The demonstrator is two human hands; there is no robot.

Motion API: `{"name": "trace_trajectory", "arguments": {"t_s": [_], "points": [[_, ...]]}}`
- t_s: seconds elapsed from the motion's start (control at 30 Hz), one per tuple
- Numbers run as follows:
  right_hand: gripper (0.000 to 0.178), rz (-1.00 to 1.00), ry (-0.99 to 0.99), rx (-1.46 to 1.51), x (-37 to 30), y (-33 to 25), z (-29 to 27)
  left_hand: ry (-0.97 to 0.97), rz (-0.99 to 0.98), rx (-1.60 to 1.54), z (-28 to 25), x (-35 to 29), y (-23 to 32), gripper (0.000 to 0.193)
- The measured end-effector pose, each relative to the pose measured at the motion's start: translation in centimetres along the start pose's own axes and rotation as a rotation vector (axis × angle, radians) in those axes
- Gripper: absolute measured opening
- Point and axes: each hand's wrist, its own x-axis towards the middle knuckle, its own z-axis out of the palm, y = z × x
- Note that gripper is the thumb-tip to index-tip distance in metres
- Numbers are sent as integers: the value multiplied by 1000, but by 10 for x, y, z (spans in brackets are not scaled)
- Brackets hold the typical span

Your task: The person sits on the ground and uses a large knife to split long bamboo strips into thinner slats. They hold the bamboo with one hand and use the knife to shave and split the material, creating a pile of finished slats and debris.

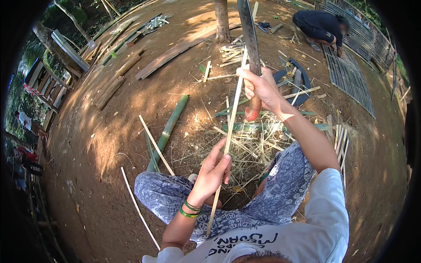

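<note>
My right hand point(264, 87) is wrapped round the reddish wooden handle of a machete point(250, 37), its long dark blade pointing up and away from me. A thin pale bamboo strip point(232, 118) runs upward from my lap and passes beside the right thumb. Lower down, my left hand point(211, 172) holds that strip between thumb and fingers. Beneath both hands, pale shavings point(250, 149) and split slivers lie on the soil between my legs. A green bamboo pole point(169, 127) lies to the left, beside my knee.
Loose bamboo strips point(341, 147) lie by my right knee, with another strip point(137, 206) at left. Ahead stand a tree trunk point(222, 22) and a long plank point(169, 57). At the far right a crouching person point(318, 26) touches a slatted bamboo panel point(348, 76).
</note>
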Motion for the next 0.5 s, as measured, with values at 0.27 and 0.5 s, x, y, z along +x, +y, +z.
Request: {"name": "trace_trajectory", "arguments": {"t_s": [0.27,0.5], "points": [[39,-26,13,-479,-13,0,-3,-137,28,-477,-7,52,22,46],[47,-421,-212,-1036,-43,26,-6,-179,-42,-906,-23,67,29,49]]}}
